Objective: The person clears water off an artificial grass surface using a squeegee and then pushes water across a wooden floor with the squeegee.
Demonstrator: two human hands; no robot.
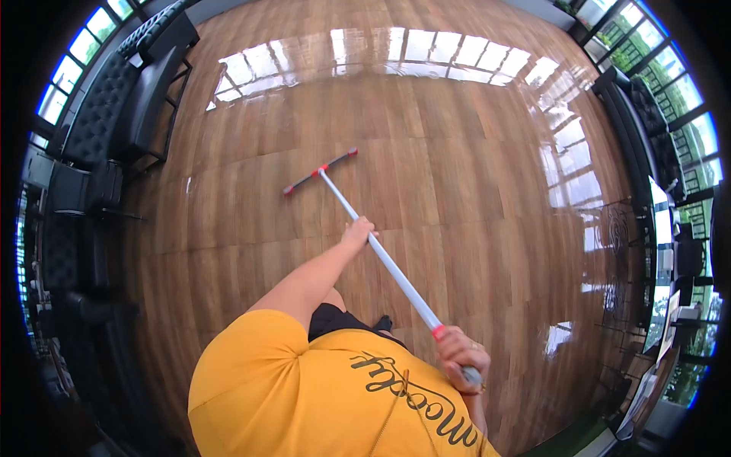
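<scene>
A floor squeegee (320,170) with a dark blade and red end caps lies across the wooden floor (457,175) ahead of me. Its long pale pole (403,282) slants back toward my right side. My left hand (359,231) is closed around the pole partway down, with the arm stretched forward. Close to my body, my right hand (461,358) grips the grey end of the pole just behind a red collar. The blade appears to rest on the floor; the underside of it is hidden.
Black tufted sofas (99,126) line the left side, and another dark sofa (636,114) stands at the right by the windows. Glass-topped tables (661,259) stand along the right edge. The glossy floor reflects bright windows. My shoe (385,323) shows below me.
</scene>
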